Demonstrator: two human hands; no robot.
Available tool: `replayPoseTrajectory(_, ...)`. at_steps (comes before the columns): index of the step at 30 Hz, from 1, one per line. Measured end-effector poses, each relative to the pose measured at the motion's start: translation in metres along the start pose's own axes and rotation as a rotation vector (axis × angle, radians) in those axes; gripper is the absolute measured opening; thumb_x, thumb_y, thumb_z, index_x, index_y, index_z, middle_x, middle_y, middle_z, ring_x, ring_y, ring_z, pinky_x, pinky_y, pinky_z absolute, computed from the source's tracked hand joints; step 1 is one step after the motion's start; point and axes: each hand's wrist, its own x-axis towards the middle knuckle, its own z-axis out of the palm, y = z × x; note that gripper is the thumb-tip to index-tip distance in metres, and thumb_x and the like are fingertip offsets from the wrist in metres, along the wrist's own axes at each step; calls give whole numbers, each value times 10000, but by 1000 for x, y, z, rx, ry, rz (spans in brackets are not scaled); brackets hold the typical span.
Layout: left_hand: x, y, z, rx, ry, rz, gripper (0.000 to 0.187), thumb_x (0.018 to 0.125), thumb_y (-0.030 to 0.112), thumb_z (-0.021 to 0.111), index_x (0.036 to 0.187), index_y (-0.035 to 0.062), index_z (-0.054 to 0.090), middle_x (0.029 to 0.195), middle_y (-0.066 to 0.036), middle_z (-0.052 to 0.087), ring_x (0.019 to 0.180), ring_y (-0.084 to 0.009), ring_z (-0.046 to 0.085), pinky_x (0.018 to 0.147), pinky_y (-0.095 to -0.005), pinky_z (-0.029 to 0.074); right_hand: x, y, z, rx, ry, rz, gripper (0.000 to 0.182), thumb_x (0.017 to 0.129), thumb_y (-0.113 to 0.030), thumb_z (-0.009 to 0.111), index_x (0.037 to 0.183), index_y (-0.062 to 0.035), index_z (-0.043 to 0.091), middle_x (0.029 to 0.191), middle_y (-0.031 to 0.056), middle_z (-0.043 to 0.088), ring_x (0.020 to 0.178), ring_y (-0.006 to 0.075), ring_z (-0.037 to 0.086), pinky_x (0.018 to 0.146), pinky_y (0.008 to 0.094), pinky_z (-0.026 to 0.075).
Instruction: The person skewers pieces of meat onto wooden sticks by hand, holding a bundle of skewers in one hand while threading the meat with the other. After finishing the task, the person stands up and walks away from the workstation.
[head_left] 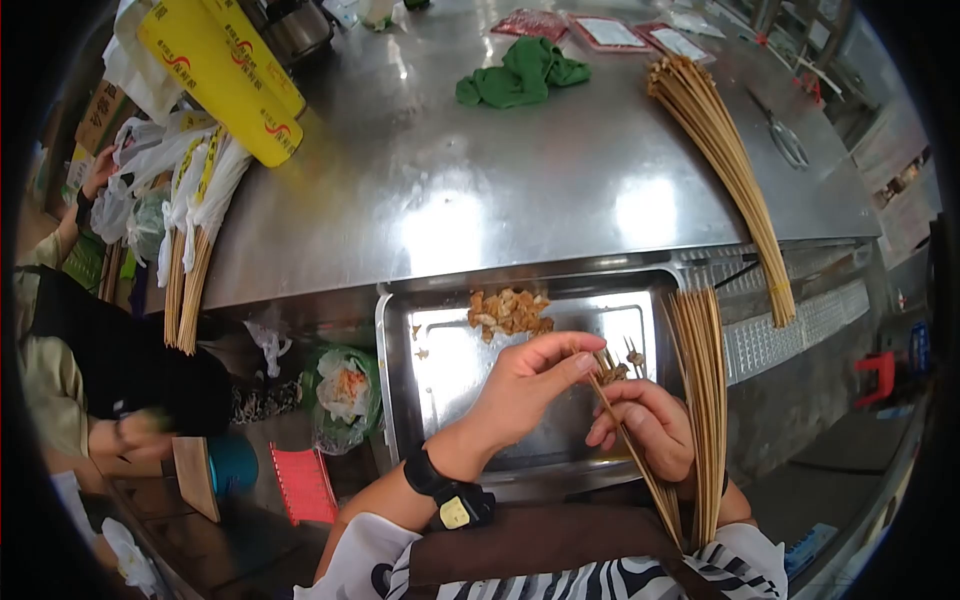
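Over a metal tray (400, 400), my left hand (525, 385) pinches small brown food pieces or a stick tip between thumb and fingers; which one is too small to tell. Beside it, my right hand (650, 430) curls its fingers round thin wooden skewers (640, 465) that slant down toward my lap. Brown chopped pieces (508, 312) lie in a pile at the tray's back. A few loaded skewer tips (622, 368) show just behind my hands. A thick bundle of skewers (703, 400) stands along the tray's right side.
On the steel table (340, 200) are a green cloth (525, 73), a large skewer bundle (725, 165), scissors (788, 143), red packets (608, 33) and yellow rolls (225, 85). Bagged skewers (200, 230) hang over its left edge. A co-worker (90, 360) is at the left, near a green-bagged bin (345, 398).
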Motion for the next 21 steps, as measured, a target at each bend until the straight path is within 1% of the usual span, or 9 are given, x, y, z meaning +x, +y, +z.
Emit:
replayPoseTrajectory(5, 5, -6, -20, 36, 170, 7, 218, 895, 131, 526, 1079, 27, 582, 910, -18, 601, 852, -97, 557, 760, -247, 457, 1, 4, -5, -106, -28, 67, 364, 904, -55, 434, 1246, 47, 359, 697, 41, 565, 700, 106, 544, 790, 290, 436)
replayPoseTrajectory(7, 3, -11, -41, 293, 443, 171, 170, 880, 119, 545, 1009, 22, 603, 905, -8, 603, 804, -98, 569, 737, -238, 460, 0, 11, -10, -142, 29, -24, 396, 902, -59, 443, 1270, 48, 345, 672, 35, 557, 677, 99, 540, 852, 301, 415)
replayPoseTrajectory(8, 0, -11, -50, 295, 442, 166, 170, 880, 119, 545, 1009, 22, 603, 905, -8, 603, 804, -98, 569, 737, -238, 460, 1, 9, -12, -150, 35, -9, 425, 898, -51, 442, 1294, 50, 326, 645, 26, 544, 657, 96, 537, 901, 312, 390)
replayPoseTrajectory(9, -5, -12, -58, 534, 437, 114, 151, 864, 111, 564, 978, 21, 607, 883, -16, 604, 775, -102, 574, 708, -238, 463, 1, 11, -13, -146, 35, -6, 425, 898, -51, 442, 1294, 50, 326, 645, 26, 544, 657, 96, 537, 901, 312, 390)
replayPoseTrajectory(10, -9, -13, -62, 772, 428, 58, 133, 848, 104, 582, 947, 20, 612, 861, -24, 604, 745, -105, 579, 680, -237, 467, 1, 13, -13, -145, 43, -31, 422, 894, -51, 444, 1293, 40, 342, 661, 33, 547, 649, 94, 534, 819, 277, 414)
replayPoseTrajectory(11, -12, -15, -62, 774, 432, 54, 133, 848, 104, 582, 947, 20, 612, 861, -24, 604, 745, -105, 579, 680, -237, 467, 2, 15, -13, -144, 50, -56, 419, 890, -50, 445, 1291, 30, 359, 678, 41, 551, 642, 93, 531, 737, 242, 438)
replayPoseTrajectory(13, -15, -18, -59, 1035, 356, 56, 135, 804, 88, 624, 921, 21, 614, 815, -67, 604, 709, -133, 592, 625, -252, 472, 4, 16, -13, -162, 22, -58, 425, 896, -51, 436, 1299, 39, 336, 657, 31, 541, 645, 95, 534, 818, 275, 418)
replayPoseTrajectory(14, -15, -16, -55, 1110, 361, 91, 171, 767, 93, 649, 924, 33, 611, 812, -105, 589, 685, -189, 602, 604, -286, 480, 5, 17, -12, -185, 1, -64, 432, 902, -52, 427, 1307, 47, 313, 636, 22, 532, 648, 98, 537, 899, 308, 398)
replayPoseTrajectory(21, -5, -34, -53, 1363, 389, 191, 224, 732, 111, 663, 942, 53, 609, 839, -104, 584, 674, -262, 597, 610, -337, 479, 7, 19, -11, -235, -46, -51, 432, 900, -55, 439, 1309, 30, 326, 640, 25, 544, 632, 96, 534, 830, 293, 426)
